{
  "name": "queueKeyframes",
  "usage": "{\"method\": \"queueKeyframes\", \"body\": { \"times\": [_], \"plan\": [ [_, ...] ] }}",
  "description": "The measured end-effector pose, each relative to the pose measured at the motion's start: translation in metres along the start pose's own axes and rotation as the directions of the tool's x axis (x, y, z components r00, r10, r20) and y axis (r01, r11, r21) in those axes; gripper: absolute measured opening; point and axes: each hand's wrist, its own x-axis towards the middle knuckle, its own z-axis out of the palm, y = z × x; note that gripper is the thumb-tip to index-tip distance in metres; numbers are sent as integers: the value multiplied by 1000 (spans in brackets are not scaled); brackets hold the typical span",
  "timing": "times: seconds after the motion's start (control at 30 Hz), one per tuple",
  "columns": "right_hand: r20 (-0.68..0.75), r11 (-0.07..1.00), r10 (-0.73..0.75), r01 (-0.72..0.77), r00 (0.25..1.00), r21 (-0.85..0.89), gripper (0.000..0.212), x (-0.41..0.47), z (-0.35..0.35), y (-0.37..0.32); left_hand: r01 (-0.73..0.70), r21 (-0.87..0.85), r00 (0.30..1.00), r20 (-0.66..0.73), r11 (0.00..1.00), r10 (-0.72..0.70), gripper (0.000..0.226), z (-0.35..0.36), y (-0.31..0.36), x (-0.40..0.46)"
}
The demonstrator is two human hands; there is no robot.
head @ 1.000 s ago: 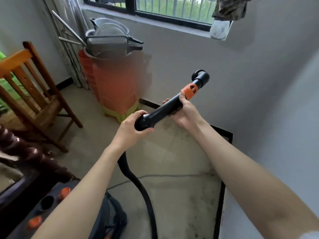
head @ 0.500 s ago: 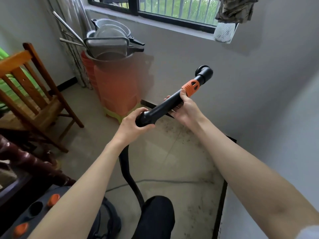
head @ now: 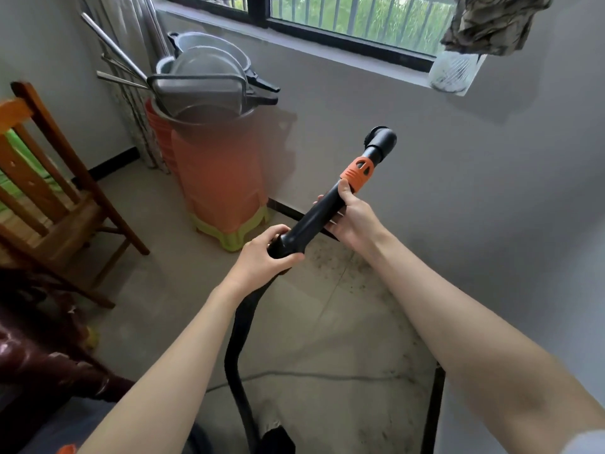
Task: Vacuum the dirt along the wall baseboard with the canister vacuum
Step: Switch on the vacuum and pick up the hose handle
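Note:
I hold a black vacuum wand (head: 314,217) with an orange collar (head: 357,173) slanted up in front of the wall. My left hand (head: 265,257) grips its lower end, where the black hose (head: 239,352) hangs down toward the floor. My right hand (head: 352,214) grips the tube just below the collar. The angled black nozzle (head: 381,139) at the tip is raised against the grey wall, well above the floor. Dark dirt specks (head: 370,283) lie on the floor by the black baseboard (head: 433,411). A corner of the canister (head: 67,448) shows at the bottom left.
An orange bucket stack (head: 216,178) with metal basins on top stands on a green stool by the wall. A wooden chair (head: 55,198) is at the left, dark furniture (head: 39,355) below it. A power cord (head: 311,376) crosses the floor. A window sill (head: 327,49) runs above.
The wand tip has risen a little and the view has shifted up and left. Both hands keep the same grip on the tube.

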Motion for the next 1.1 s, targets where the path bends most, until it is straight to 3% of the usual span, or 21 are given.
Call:
{"method": "queueKeyframes", "body": {
  "times": [0.23, 0.47, 0.63, 0.77, 1.1],
  "plan": [
    [8, 990, -25, 26, 1000, -141, 24, 90, 47, -4, 101, -35, 991, 87, 994, -98, 29, -25, -34, 95],
    [-4, 925, -76, 69, 997, -374, 19, 175, 62, -11, 153, 75, 979, 126, 985, -162, 20, -30, -50, 187],
    [23, 873, -76, 78, 997, -481, 12, 245, 51, -20, 197, 73, 969, 139, 978, -205, 21, -7, -65, 253],
    [42, 828, -88, 97, 995, -553, 21, 303, 33, -26, 238, 76, 957, 151, 968, -248, 24, 11, -76, 307],
    [61, 672, -127, 131, 990, -729, 19, 400, -7, -42, 301, 98, 909, 270, 948, -317, 37, 62, -87, 406]
  ]
}}
